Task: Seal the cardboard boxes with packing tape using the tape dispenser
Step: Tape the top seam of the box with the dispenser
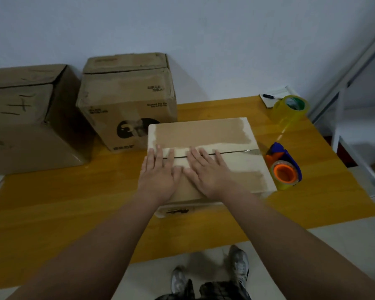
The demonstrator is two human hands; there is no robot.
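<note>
A flat cardboard box (204,133) lies on the wooden table (74,202) in front of me, its two top flaps meeting at a dark centre seam. My left hand (159,172) and my right hand (206,169) both press flat on the near flap, fingers straight and reaching over the seam. A strip of clear tape runs from the seam's right end off the box edge. Just right of the box stands the blue and orange tape dispenser (285,167) with its roll, untouched by either hand.
Two larger cardboard boxes (126,100) (26,118) stand at the back left. A loose yellow tape roll (291,108) and a notepad with a pen (268,99) sit at the far right corner. A white metal frame (355,131) stands right of the table.
</note>
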